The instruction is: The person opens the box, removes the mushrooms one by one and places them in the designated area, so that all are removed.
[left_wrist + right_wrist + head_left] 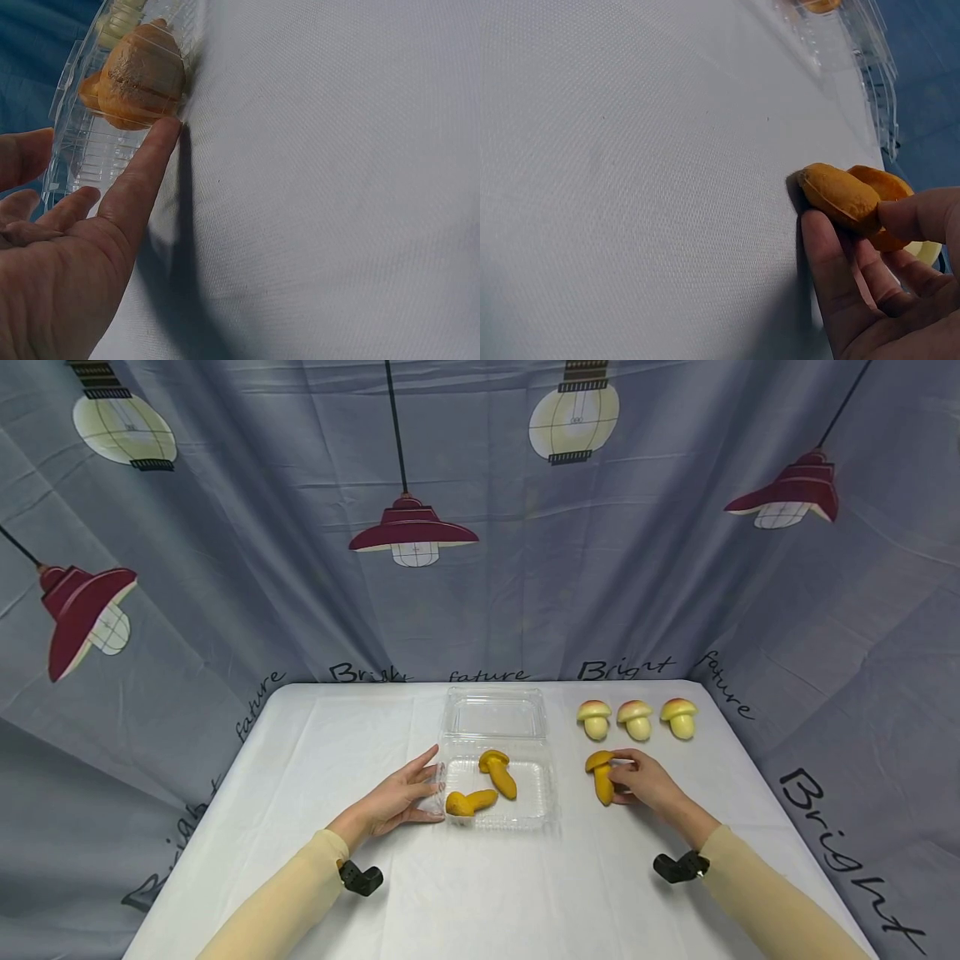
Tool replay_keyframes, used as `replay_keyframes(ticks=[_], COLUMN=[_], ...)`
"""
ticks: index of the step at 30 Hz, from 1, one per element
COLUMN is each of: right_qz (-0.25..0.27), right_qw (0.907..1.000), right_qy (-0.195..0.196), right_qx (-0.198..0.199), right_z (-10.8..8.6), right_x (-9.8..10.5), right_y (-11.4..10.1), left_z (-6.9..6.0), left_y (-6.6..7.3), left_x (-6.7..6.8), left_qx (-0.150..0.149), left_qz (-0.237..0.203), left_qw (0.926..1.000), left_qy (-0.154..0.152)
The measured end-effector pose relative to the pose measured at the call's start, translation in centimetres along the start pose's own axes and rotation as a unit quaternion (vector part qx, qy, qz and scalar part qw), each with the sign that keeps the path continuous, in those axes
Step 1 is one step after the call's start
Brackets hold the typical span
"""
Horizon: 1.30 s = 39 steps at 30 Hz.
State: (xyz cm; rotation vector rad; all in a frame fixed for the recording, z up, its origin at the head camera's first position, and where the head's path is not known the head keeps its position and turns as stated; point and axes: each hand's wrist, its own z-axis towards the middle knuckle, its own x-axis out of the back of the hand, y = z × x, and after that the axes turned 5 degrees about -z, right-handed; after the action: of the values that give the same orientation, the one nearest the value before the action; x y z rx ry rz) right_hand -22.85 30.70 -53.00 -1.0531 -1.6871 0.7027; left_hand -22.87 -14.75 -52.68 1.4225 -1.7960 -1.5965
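We are bracing the box (531,781) at nine o'clock, probably against sliding, with our straight-fingered left hand (405,795), right hand (647,783) pinching an orange mushroom (602,781) at three.

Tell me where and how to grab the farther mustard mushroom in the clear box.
I'd take that mushroom by its stem, across the sides, from above: the stem looks slimmer than the cap, and the clear box, lid open, walls it in.
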Motion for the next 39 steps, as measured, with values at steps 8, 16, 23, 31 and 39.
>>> replay_keyframes(ticks=[8,16,23,31,39], right_qz=[0.002,0.005,-0.003,-0.012,-0.024], right_qw=[1.0000,1.0000,1.0000,0.9998,0.9992], right_qy=[0.001,-0.003,0.001,0.012,0.032], right_qx=[-0.002,0.007,0.006,0.007,0.003], right_z=[-0.1,0.0,-0.1,-0.4,-0.5], right_x=[0.0,0.7,1.0,1.7,2.5], right_y=[-0.1,0.0,0.2,0.5,0.6], left_z=[0.0,-0.1,0.0,0.1,0.0], left_y=[-0.1,0.0,-0.1,-0.1,-0.1], left_x=[0.1,0.0,0.1,0.1,0.0], left_qx=[0.001,0.002,0.001,0.000,0.000], left_qz=[0.002,0.004,0.006,0.007,0.010], left_qw=[1.0000,1.0000,1.0000,1.0000,0.9999], left_qy=[0.000,0.001,0.002,0.000,0.003])
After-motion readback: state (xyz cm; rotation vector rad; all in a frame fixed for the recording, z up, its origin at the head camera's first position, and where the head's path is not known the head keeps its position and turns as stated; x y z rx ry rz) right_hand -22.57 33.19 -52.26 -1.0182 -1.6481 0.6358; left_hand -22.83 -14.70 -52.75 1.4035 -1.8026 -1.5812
